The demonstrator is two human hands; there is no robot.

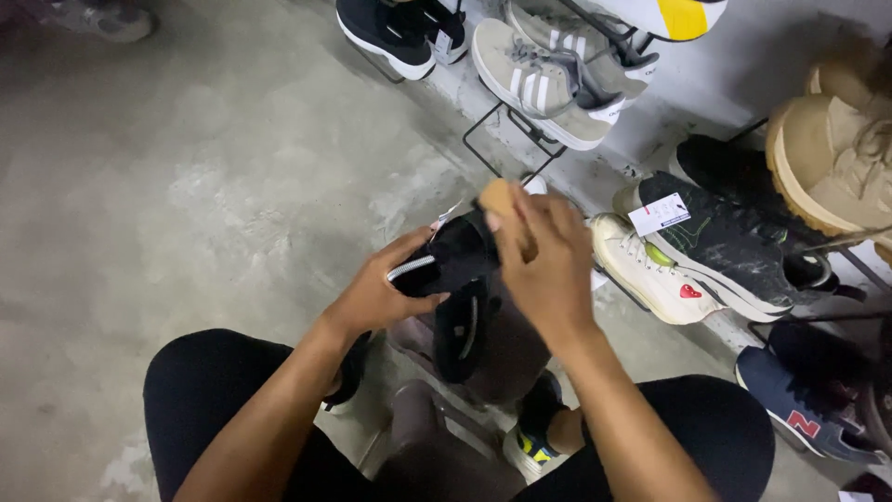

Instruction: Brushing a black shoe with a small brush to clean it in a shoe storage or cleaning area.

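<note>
Black shoe [452, 263] with a white stripe along its side, gripped in the left hand [376, 296], fingers wrapped under and around one end, thumb over the top. Held above the lap, between the two knees in black trousers [200, 386], close to the middle of the view. White tag [446, 216] sticking out just behind the shoe's upper edge. Right hand [548, 270] closed around a tan wooden brush [502, 200], the brush's rounded end poking out past the fingertips, pressed onto the top of the shoe. Both hands touching the same shoe, left underneath and to the side, right above.

Below the hands, a second dark shoe [460, 339] lying toe-down, blurred, over something brownish; cannot tell what. Grey concrete floor [186, 186] spread wide to the left. Along the right edge, a black wire shoe rack [506, 139] against a pale wall, carrying a beige striped sneaker [544, 88], a black sneaker [386, 33], a cream sneaker with a small red heart [650, 270], a dark speckled sneaker with a white tag [720, 242], tan boots [836, 158] and a navy sneaker [804, 404] lower down.
</note>
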